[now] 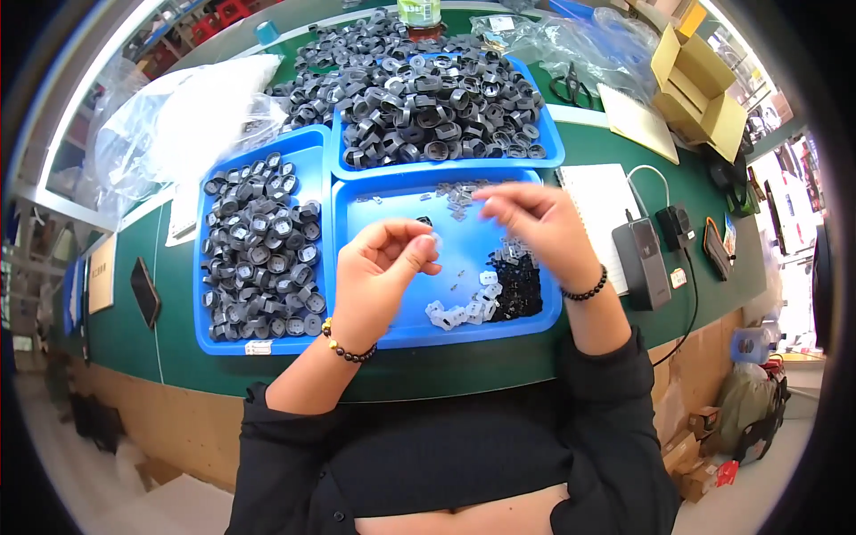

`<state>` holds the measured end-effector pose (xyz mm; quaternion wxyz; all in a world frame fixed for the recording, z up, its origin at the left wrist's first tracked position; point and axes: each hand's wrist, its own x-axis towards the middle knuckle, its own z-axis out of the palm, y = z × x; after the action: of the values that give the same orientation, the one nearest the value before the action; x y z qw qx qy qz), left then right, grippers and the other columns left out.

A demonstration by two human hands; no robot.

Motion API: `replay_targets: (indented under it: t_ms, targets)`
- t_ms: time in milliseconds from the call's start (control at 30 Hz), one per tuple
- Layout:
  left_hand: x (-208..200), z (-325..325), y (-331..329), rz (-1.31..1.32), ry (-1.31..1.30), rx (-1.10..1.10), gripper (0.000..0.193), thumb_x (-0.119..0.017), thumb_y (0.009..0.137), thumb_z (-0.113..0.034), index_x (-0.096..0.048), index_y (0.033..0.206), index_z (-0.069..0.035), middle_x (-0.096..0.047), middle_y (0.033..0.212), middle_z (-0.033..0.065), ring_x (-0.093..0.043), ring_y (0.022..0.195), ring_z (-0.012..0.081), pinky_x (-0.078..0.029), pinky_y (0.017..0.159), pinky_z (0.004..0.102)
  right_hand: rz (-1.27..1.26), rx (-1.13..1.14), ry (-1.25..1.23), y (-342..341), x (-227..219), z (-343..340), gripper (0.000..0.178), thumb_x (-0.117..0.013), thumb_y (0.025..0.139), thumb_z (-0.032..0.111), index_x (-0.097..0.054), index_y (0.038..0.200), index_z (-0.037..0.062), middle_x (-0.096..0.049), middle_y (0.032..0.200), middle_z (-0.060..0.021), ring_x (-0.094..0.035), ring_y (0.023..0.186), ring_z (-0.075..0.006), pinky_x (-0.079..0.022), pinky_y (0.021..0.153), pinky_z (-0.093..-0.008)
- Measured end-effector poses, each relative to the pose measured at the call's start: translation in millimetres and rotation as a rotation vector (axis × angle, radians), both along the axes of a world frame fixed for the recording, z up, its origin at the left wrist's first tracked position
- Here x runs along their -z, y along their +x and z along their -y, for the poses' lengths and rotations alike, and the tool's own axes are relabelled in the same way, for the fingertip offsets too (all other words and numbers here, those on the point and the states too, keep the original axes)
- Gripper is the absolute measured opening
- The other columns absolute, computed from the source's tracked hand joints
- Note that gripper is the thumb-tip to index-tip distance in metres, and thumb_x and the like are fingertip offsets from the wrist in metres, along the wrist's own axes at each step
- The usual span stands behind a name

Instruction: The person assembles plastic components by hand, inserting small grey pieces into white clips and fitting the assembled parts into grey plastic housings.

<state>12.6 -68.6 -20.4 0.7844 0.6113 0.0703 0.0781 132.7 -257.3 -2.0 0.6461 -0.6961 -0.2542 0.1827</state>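
Observation:
My left hand (379, 272) is closed in a pinch over the front tray (374, 227), a shallow blue one. At its fingertips shows a small part, dark on top with a translucent white bit below, mostly hidden by the fingers. My right hand (546, 227) is raised over the same tray's right side, smeared by motion; whether its fingertips hold anything does not show. Beneath and beyond it lie small clear pieces (459, 198). White translucent plates (465, 312) and a pile of small black parts (517, 285) fill the tray's near right corner.
At left, a blue tray holds dark grey round housings (263, 241). More grey housings (437, 107) heap in the far tray and spill behind it. Around stand plastic bags (178, 125), scissors (571, 87), an open cardboard box (700, 85), a grey power device (640, 263) and a phone (145, 292).

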Motion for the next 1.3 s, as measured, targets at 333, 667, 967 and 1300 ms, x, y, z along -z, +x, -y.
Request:
replay_targets:
  t_ms: [333,667,967,1300]
  targets:
    - [15.3,8.0,-0.6,-0.086,-0.087,-0.026,0.025,-0.058,0.092,-0.006,-0.055,0.114,0.005,-0.063,0.096,0.0088,-0.064,0.085,0.0158,-0.054,0.077,0.0272,0.775,0.007,-0.791,26.1,25.4,20.9,0.007,-0.071,0.072,0.015,-0.072,0.076,0.0103,-0.063,0.078,-0.006,-0.058,0.086,-0.0268,-0.048,0.076,-0.0378]
    - [18.8,11.8,-3.6,-0.144,-0.104,0.092,0.024,-0.06,0.091,-0.007,-0.056,0.111,0.004,-0.063,0.091,0.0073,-0.065,0.083,0.0158,-0.054,0.075,0.0277,0.881,0.04,-0.841,24.0,34.8,18.0,0.006,-0.071,0.073,0.014,-0.067,0.076,0.0097,-0.062,0.079,-0.0049,-0.058,0.086,-0.0262,-0.05,0.072,-0.037]
    - [18.7,9.8,-0.8,-0.183,-0.179,0.106,0.021,-0.061,0.09,-0.007,-0.058,0.109,0.002,-0.061,0.093,0.0066,-0.063,0.084,0.0154,-0.054,0.075,0.0281,1.029,0.113,-0.794,26.8,38.6,9.6,0.007,-0.062,0.08,0.011,-0.065,0.086,0.0094,-0.061,0.08,-0.0062,-0.059,0.086,-0.0252,-0.05,0.072,-0.0369]
    - [21.2,10.9,-3.3,-0.191,-0.216,0.079,0.022,-0.059,0.091,-0.007,-0.057,0.111,0.002,-0.061,0.094,0.007,-0.064,0.085,0.0154,-0.054,0.078,0.0284,0.949,0.084,-0.76,21.3,33.6,8.6,0.006,-0.068,0.074,0.014,-0.068,0.081,0.0123,-0.06,0.08,-0.0038,-0.059,0.085,-0.0244,-0.049,0.072,-0.0352]
